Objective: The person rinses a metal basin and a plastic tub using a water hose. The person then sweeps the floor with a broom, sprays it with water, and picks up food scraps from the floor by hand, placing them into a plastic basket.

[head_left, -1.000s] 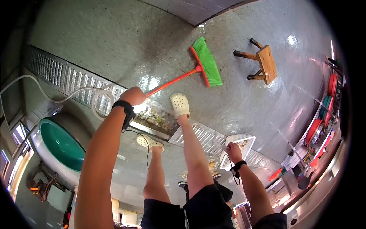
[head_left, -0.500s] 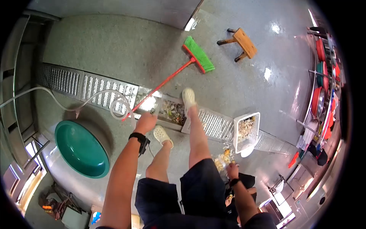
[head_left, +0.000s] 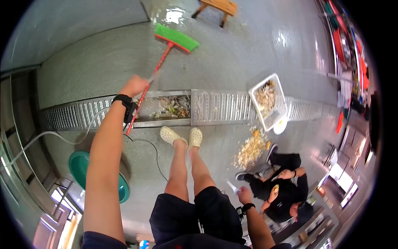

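Note:
My left hand [head_left: 134,86] is closed in a fist beside the red handle [head_left: 146,93] of a green-bristled broom, with a blurred, translucent shape at its fingers that I cannot make out. The broom head [head_left: 176,38] lies beyond the floor drain, and its handle crosses the open drain section [head_left: 172,107], where wet scraps lie. At lower right, my right hand [head_left: 244,195] is closed on a pale, narrow object [head_left: 233,186].
A white basket [head_left: 268,101] of scraps stands on the drain grating [head_left: 222,107], near a food pile [head_left: 252,150]. A person in black [head_left: 286,191] crouches at right. Also around are a green tub [head_left: 78,166], a hose [head_left: 62,140], a wooden stool [head_left: 222,6] and loaded shelves [head_left: 342,45].
The view has turned and shifted. My feet, earlier apart at the drain, are now together on its near side. My left hand has moved up beside the broom handle. The crouching person shows more fully.

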